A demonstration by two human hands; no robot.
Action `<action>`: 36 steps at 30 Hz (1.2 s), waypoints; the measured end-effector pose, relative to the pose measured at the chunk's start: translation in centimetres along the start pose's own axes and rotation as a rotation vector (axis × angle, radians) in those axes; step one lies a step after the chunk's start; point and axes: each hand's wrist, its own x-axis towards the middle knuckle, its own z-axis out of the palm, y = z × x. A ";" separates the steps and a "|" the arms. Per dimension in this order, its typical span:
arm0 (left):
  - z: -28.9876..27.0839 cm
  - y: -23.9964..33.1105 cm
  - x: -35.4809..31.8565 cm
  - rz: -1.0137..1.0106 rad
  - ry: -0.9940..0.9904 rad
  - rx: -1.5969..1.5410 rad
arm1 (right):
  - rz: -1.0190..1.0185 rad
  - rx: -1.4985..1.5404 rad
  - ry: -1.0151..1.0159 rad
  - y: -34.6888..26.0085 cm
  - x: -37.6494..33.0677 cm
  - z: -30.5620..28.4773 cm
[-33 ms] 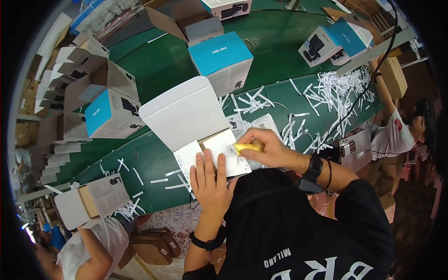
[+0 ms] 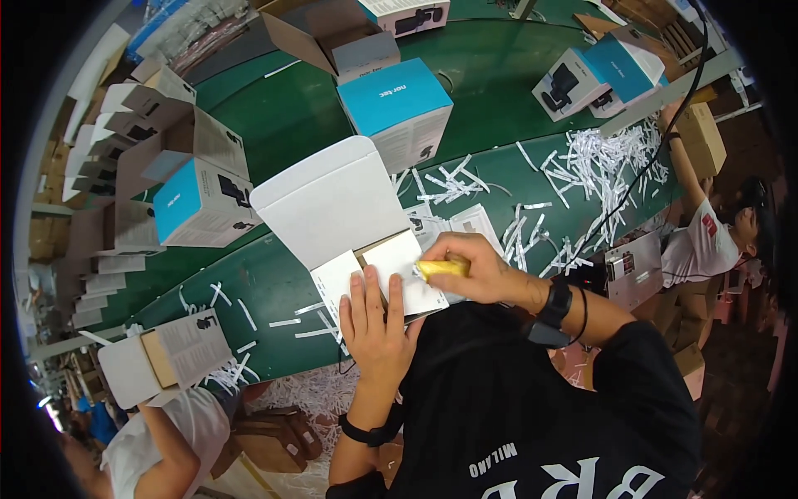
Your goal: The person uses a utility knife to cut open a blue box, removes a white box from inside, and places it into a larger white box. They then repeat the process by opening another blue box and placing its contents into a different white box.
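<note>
An open white carton (image 2: 329, 187) stands in front of me, its long lid raised on the far side and its inner flaps (image 2: 332, 270) folded in. My left hand (image 2: 374, 320) lies on those flaps with fingers stretched and slightly spread. In the closed fingers of my right hand (image 2: 478, 266) is a small yellow object (image 2: 442, 269) with a whitish tip. That tip meets or hovers just over the right inner flap; its exact kind does not show. Printed sheets (image 2: 475, 223) lie partly behind the right hand.
Blue-topped boxes (image 2: 395, 96) stand beyond the carton, with another box (image 2: 202, 204) at left. White paper strips (image 2: 611, 158) litter the green table (image 2: 274, 353). Co-workers sit at left and right; an open carton (image 2: 126, 370) is by the left one. A black cable (image 2: 636, 179) hangs at right.
The yellow object and my right-hand fingers have shifted very slightly on the flap. My left hand and the carton look almost unmoved.
</note>
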 end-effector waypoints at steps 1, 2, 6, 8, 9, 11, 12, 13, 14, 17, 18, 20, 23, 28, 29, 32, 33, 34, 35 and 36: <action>-0.1 0.0 0.0 -0.008 -0.006 0.000 | 0.017 0.148 -0.004 -0.1 0.3 0.3; -0.1 0.1 0.0 -0.015 -0.012 0.000 | 0.011 0.152 -0.008 -0.4 0.5 0.1; 0.1 0.5 0.4 -0.019 -0.003 0.025 | 0.430 0.377 -0.005 -1.4 0.9 -0.7; 0.2 0.6 0.6 -0.011 -0.001 0.027 | 0.210 -0.141 0.065 -1.1 1.8 0.1; 0.2 0.6 0.6 -0.007 0.001 0.026 | 0.098 -0.400 0.100 -1.0 2.0 0.2; 0.2 0.7 0.5 -0.003 0.004 0.027 | 0.149 -0.333 0.118 -1.2 1.7 0.1; 0.2 0.7 0.4 -0.006 0.008 0.031 | 0.200 -0.265 0.131 -1.4 1.5 0.1; 0.2 0.7 0.3 -0.008 0.012 0.034 | 0.253 -0.198 0.145 -1.4 1.3 0.1; 0.2 0.6 0.2 -0.009 0.015 0.037 | 0.252 -0.198 0.146 -1.4 1.1 -0.3; 0.2 0.7 0.5 -0.008 0.022 0.035 | 0.164 -0.358 0.024 -1.7 0.0 -2.4; 0.2 0.7 0.6 -0.008 0.025 0.035 | 0.167 -0.360 0.027 -1.8 0.0 -2.6; 0.2 0.7 0.7 -0.004 0.024 0.036 | 0.159 -0.413 -0.011 -2.0 0.0 -2.9; 0.2 0.7 0.9 0.005 0.022 0.042 | 0.121 -0.444 -0.020 -1.9 -0.1 -3.1; 0.5 1.0 1.2 0.011 0.028 0.039 | 0.113 -0.444 -0.051 -2.1 0.1 -3.3; 0.6 1.2 1.4 0.013 0.023 0.035 | 0.148 -0.445 -0.070 -2.3 0.1 -3.5; 0.3 1.7 1.7 0.034 0.008 0.009 | 0.067 -0.568 -0.035 -2.5 -0.2 -2.9; 0.1 2.0 2.2 0.039 0.004 -0.001 | 0.037 -0.570 0.010 -2.0 -0.2 -2.5; 0.0 2.1 2.6 0.050 0.001 -0.016 | 0.007 -0.579 0.059 -1.7 -0.2 -1.7; -0.1 1.5 2.1 0.062 0.024 0.011 | -0.023 -0.536 0.034 -2.0 0.1 -1.2; -0.1 1.1 1.7 0.092 0.048 0.027 | -0.084 -0.409 0.071 -0.2 -0.3 0.1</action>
